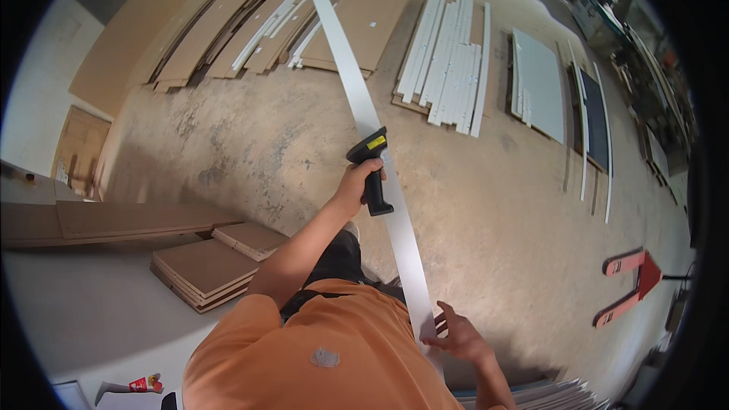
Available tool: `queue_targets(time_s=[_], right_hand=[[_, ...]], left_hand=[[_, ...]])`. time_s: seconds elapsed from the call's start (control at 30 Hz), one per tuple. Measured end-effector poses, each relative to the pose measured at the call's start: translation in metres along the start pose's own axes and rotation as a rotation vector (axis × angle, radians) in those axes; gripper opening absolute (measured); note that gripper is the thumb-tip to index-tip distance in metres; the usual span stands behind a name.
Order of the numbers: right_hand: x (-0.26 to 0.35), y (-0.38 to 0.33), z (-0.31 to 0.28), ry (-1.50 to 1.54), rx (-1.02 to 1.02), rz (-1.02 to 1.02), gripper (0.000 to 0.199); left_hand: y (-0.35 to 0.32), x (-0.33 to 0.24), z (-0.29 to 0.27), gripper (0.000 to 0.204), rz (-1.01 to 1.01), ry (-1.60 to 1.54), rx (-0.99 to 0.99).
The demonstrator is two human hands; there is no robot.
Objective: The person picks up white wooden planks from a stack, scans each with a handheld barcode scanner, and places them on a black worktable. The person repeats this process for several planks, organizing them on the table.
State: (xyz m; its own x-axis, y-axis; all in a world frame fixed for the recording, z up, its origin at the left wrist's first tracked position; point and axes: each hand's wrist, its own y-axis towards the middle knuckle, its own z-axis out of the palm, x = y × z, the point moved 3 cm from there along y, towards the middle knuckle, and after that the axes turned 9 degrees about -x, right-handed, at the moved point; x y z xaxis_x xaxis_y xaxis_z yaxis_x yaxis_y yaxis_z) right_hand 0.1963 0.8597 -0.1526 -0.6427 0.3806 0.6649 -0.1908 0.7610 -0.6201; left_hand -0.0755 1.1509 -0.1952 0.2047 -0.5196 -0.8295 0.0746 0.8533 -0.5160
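Concrete floor (501,205), white strips (452,61) stacked upper centre. Left hand (352,187), mid-frame: fingers wrapped around a black scanner (377,196), over a white board (364,110) spanning upper to lower centre. Right hand (461,339), lower centre: fingers parted at its edge, grip indeterminable.

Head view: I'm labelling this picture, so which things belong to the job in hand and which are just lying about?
In use, apparently:
scanner, in left hand
white board, right hand at its near end

Lying about, apparently:
pallet jack
white strips
brown panels
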Motion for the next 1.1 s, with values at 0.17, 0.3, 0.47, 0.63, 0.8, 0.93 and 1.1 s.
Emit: queue_targets(time_s=[0.17,0.3,0.47,0.63,0.8,0.93,1.1], right_hand=[[0.013,0.105,-0.013,-0.234,-0.041,0.208,0.087],[0.093,0.217,-0.024,-0.299,-0.185,0.147,0.070],[0.226,0.347,-0.036,-0.355,-0.201,0.122,0.059],[0.336,0.492,-0.063,-0.255,-0.270,0.106,0.062],[0.430,0.676,-0.095,-0.243,-0.344,0.086,0.061],[0.507,0.855,-0.105,-0.141,-0.404,0.038,0.061],[0.624,1.078,-0.052,-0.041,-0.517,0.035,0.064]], left_hand=[[0.156,-0.024,-0.131,0.035,-0.103,-0.079,-0.295],[0.273,-0.041,-0.211,0.034,-0.215,-0.235,-0.411],[0.338,-0.084,-0.245,0.034,-0.356,-0.231,-0.259],[0.348,-0.159,-0.277,0.039,-0.266,-0.179,-0.137],[0.384,-0.193,-0.403,0.043,-0.303,-0.186,-0.305],[0.394,-0.186,-0.539,0.041,-0.353,-0.382,-0.694],[0.365,-0.208,-0.628,0.037,-0.263,-0.690,-1.216]])
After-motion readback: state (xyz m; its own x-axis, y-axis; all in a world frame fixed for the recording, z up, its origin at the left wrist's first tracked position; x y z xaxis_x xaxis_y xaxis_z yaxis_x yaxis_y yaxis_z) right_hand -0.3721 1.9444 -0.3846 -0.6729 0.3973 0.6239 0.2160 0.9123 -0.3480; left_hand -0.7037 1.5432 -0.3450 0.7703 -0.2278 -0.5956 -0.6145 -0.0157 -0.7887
